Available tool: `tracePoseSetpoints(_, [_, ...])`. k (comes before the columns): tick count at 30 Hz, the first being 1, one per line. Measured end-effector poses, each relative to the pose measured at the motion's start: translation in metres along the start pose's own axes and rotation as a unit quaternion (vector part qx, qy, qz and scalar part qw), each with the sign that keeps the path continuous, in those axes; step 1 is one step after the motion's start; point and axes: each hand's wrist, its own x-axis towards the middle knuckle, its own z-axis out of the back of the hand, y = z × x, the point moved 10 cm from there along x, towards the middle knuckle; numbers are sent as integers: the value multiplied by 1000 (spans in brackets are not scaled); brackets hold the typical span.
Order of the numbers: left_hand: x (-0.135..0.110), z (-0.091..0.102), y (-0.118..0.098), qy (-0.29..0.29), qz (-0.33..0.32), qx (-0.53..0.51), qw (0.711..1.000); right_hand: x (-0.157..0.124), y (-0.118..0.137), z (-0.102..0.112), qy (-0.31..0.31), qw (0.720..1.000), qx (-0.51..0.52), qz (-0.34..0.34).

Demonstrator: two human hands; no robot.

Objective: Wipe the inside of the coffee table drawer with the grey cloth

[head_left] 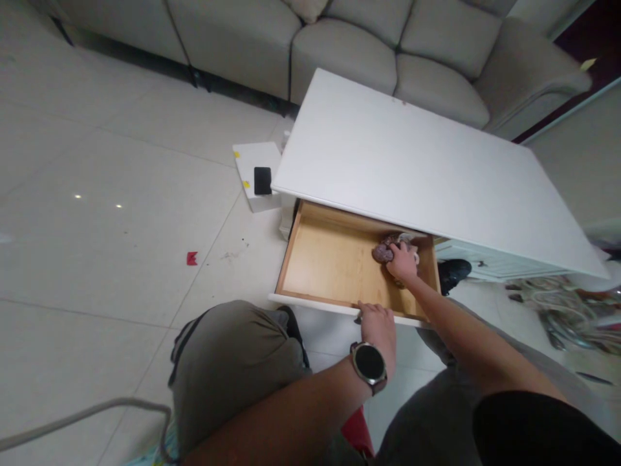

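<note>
A wooden drawer [330, 252] stands pulled out of the white coffee table [412, 162]. My left hand [378, 323], with a round dark watch [369, 362] on its wrist, has its fingers hooked over the top of the drawer's front panel [315, 303], near the small knob. Inside the drawer, toward its right end, my right hand [403, 262] closes on a purplish-brown lumpy thing [383, 253]. Around and behind that hand lie whitish and brownish items [405, 239], partly hidden and too small to name.
Left of the table, a white box [257, 155] bears a black flat device [262, 180]. A red scrap [192, 258] lies on the tiled floor. Behind is a grey sofa [344, 52]. Coiled cords [557, 298] lie at right; a grey hose [97, 406] is lower left.
</note>
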Motion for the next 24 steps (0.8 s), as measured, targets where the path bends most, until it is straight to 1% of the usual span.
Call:
tracePoseSetpoints(2, [0,0,0,-13,4,-6,1000,-6,10,2,50,996,-4,68])
tracePoseSetpoints(3, [1,-1,0,-17,3,-9,1000,-10,12,7,74,992,-9,98])
tracePoseSetpoints(5, [1,-2,-1,-21,1,-15,1000,-16,15,25,99,985,-34,140])
tracePoseSetpoints(8, [2,-1,0,-31,4,-27,999,-24,9,58,81,980,-97,154])
tracePoseSetpoints(10, [2,0,0,-35,4,-33,999,-28,-3,69,68,979,-141,131])
tracePoseSetpoints(12, [1,1,1,-31,5,-28,999,-30,-24,66,67,978,-181,82])
tracePoseSetpoints(14, [1,1,1,-22,6,-16,1000,-29,-48,50,78,976,-202,30])
tracePoseSetpoints(16, [1,2,2,-15,3,-6,1000,-24,-64,31,82,977,-199,3])
tracePoseSetpoints(18, [1,3,1,-10,-7,-3,1000,-14,-69,17,67,979,-192,-3])
tracePoseSetpoints(20, [1,5,1,-7,-14,-6,1000,-3,-67,10,56,978,-201,-5])
tracePoseSetpoints(22, [1,6,3,-4,-14,-13,1000,5,-66,5,76,974,-215,-12])
tracePoseSetpoints(24, [0,7,5,-1,-10,-27,1000,7,-62,3,101,970,-222,-12])
